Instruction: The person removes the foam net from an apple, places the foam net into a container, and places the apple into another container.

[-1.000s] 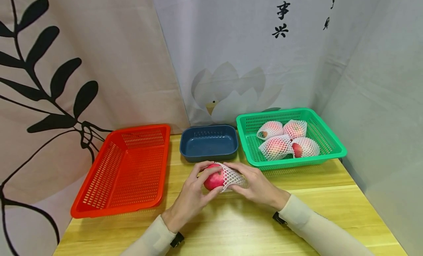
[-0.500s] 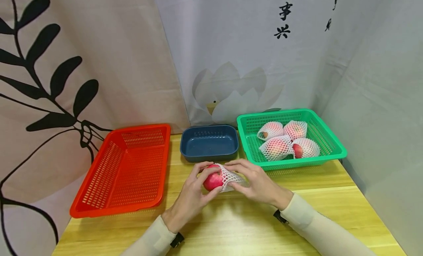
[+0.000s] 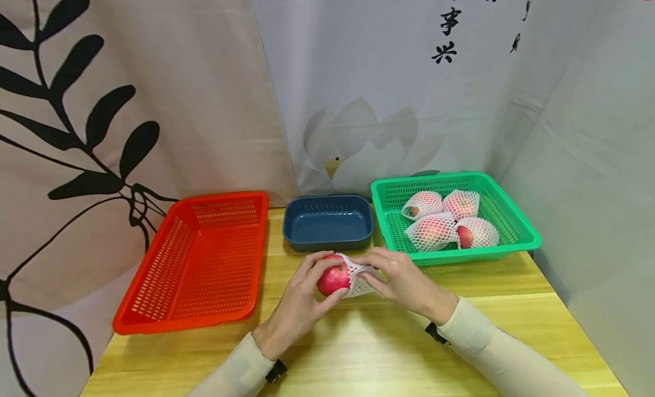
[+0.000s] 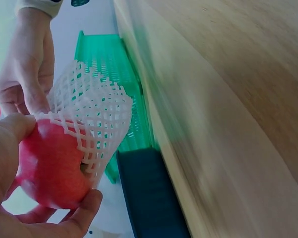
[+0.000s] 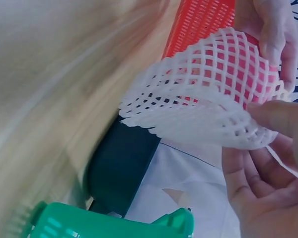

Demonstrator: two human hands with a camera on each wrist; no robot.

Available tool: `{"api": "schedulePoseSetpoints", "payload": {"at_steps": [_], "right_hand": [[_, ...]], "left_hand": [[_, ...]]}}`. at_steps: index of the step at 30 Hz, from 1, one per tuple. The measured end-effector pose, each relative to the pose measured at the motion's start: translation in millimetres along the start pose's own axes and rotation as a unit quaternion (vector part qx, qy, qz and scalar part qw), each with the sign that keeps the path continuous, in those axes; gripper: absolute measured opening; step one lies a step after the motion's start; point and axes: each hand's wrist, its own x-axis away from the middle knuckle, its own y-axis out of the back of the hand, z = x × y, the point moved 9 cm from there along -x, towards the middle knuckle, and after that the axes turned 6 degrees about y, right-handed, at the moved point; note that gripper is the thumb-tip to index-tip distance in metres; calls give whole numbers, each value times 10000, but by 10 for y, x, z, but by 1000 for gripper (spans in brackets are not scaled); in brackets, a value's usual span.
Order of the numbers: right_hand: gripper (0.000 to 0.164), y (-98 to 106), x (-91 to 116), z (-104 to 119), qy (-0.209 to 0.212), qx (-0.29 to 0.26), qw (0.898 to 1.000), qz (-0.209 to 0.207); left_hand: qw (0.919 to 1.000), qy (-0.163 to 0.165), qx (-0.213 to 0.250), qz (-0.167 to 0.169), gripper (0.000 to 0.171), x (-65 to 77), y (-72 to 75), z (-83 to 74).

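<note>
Apple (image 3: pixel 334 280) up between the hands, on the near side of the blue dish (image 3: pixel 327 231); left hand (image 3: pixel 302 294) has it gripped, fingers and thumb round the bare red end; right hand (image 3: pixel 411 284) pinches the white foam net (image 4: pixel 102 111), which covers only the other end; looks like mid-sleeving, on or off I can't tell; next calls for a steady left grip while the net slides; four netted apples (image 3: pixel 431 233) sit in the green basket (image 3: pixel 460 256).

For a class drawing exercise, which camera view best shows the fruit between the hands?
The left wrist view: the fruit is large there, much of its red skin outside the net. The head view shows it small, partly covered by the left hand; the right wrist view shows it mainly through the net's mesh.
</note>
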Motion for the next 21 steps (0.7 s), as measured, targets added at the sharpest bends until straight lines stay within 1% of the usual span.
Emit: {"api": "schedulePoseSetpoints", "payload": {"at_steps": [5, 12, 18, 21], "right_hand": [[28, 0, -40, -18, -188, -57, 9997, 139], [22, -30, -61, -68, -348, -44, 9984, 444], [15, -35, -111, -137, -505, 0, 9953, 825], [13, -29, -144, -186, -593, -2, 9939, 935]], "left_hand": [[10000, 60, 35, 21, 60, 4, 16, 29], [9997, 258, -29, 18, 62, 2, 50, 80], [9997, 239, -14, -87, 60, 9, 96, 92], [9996, 244, -50, -134, 59, 17, 112, 104]]}}
